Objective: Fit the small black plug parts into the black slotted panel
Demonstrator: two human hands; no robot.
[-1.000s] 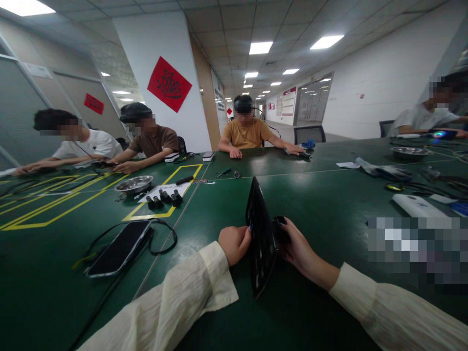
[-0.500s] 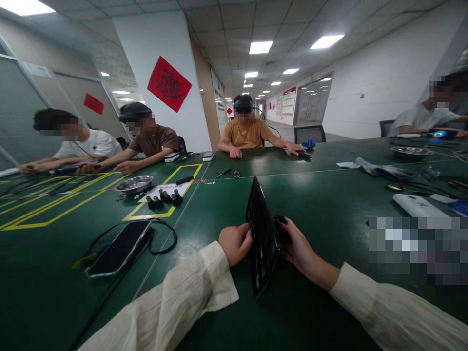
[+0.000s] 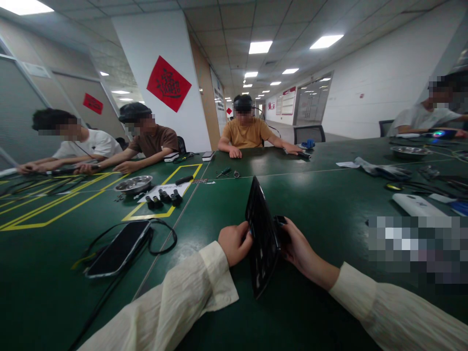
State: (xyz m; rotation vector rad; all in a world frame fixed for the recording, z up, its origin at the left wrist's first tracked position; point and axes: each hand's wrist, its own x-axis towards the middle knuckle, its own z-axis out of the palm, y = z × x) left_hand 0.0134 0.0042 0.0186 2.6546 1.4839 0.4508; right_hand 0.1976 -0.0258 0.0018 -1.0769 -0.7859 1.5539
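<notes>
A thin black panel (image 3: pixel 261 243) with a glossy edge stands upright before me, seen almost edge-on above the table. My left hand (image 3: pixel 236 243) is closed, its thumb and fingers pressed together against the panel's left face. Whatever may be pinched there is too small or hidden to name. On the far side, my right hand (image 3: pixel 298 248) wraps round a black blocky part (image 3: pixel 283 231) at the panel's back. The panel hides some of that part and some of the fingers.
A phone (image 3: pixel 119 248) with a black cable lies on the left. Beyond it are a metal bowl (image 3: pixel 133 184), several black fittings (image 3: pixel 164 197) and a screwdriver (image 3: pixel 224 172). Gloves (image 3: pixel 382 169) and a white box (image 3: pixel 419 204) lie at right. Co-workers sit round the green table (image 3: pixel 204 209).
Almost nothing differs. Both hands and the panel keep the same place, and the view has shifted very slightly.
</notes>
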